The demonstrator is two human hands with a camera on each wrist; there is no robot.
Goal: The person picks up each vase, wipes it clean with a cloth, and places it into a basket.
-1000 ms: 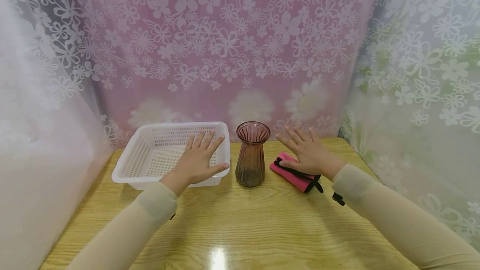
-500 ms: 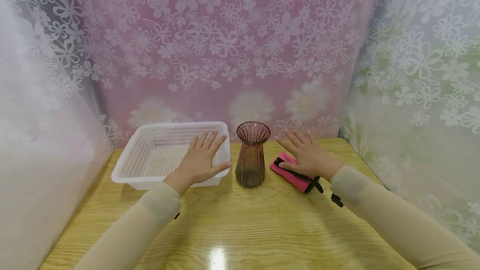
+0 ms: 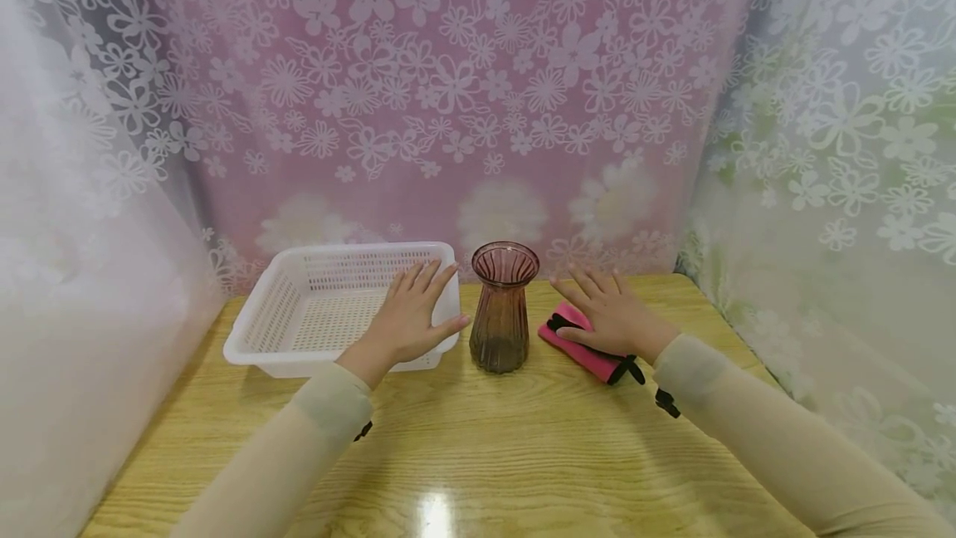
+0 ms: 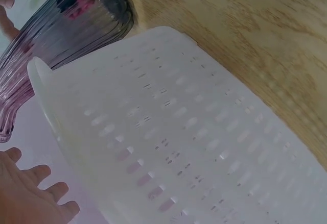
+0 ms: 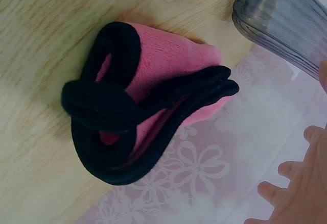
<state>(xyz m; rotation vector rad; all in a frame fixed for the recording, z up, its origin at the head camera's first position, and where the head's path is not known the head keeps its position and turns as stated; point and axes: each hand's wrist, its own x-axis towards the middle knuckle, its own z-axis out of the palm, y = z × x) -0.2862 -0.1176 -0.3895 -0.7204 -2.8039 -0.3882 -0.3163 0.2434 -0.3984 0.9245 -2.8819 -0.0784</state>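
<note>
In the head view my left hand [image 3: 407, 318] hovers with spread fingers over the right part of a white plastic basket [image 3: 250, 330]. A ribbed glass vase [image 3: 499, 322], pinkish at the top and greyish below, stands upright between my hands. My right hand [image 3: 616, 318] is held, fingers spread, above a folded pink cloth with black edging [image 3: 590, 359]. The right wrist view shows the cloth [image 5: 163, 55] lying folded on the table, apart from that hand. From the left wrist, the basket's perforated side [image 4: 179, 117] fills the middle, with the left fingers beyond its rim. Neither hand holds anything.
All these things stand on a wood-grain table [image 3: 478, 447], towards its far edge. A pink curtain with white flowers [image 3: 448, 106] hangs behind, and pale floral curtains [image 3: 844, 189] close both sides. Light glares off the table's front.
My left hand has shifted slightly right, towards the vase. The right hand has drawn slightly lower and left. Basket, vase and cloth have stayed in place.
</note>
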